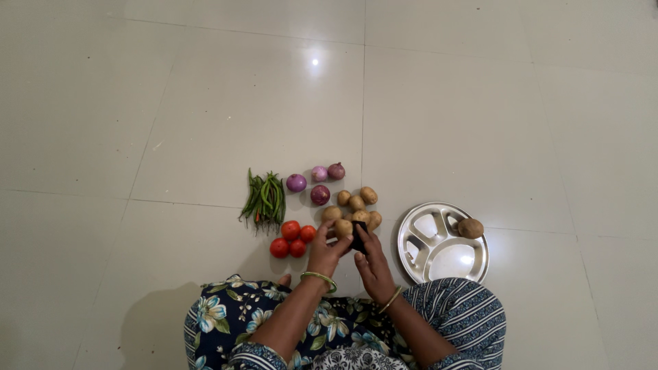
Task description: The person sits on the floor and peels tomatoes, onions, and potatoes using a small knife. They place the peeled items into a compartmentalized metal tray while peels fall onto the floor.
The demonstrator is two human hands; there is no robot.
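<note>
I sit on a tiled floor with vegetables laid out before me. My left hand [325, 252] grips a light brown potato [343, 228] at the near edge of a pile of several potatoes [358, 203]. My right hand [371, 262] holds a small dark tool [358, 238], which looks like a peeler, against that potato. A round steel compartment plate [443, 244] lies to the right, with one potato [470, 227] in its far right section.
Several red tomatoes [291, 238] lie left of my hands. A bunch of green chillies [264, 199] is further left. Several purple onions [317, 182] sit beyond the potatoes. My patterned clothing [226, 315] fills the bottom edge.
</note>
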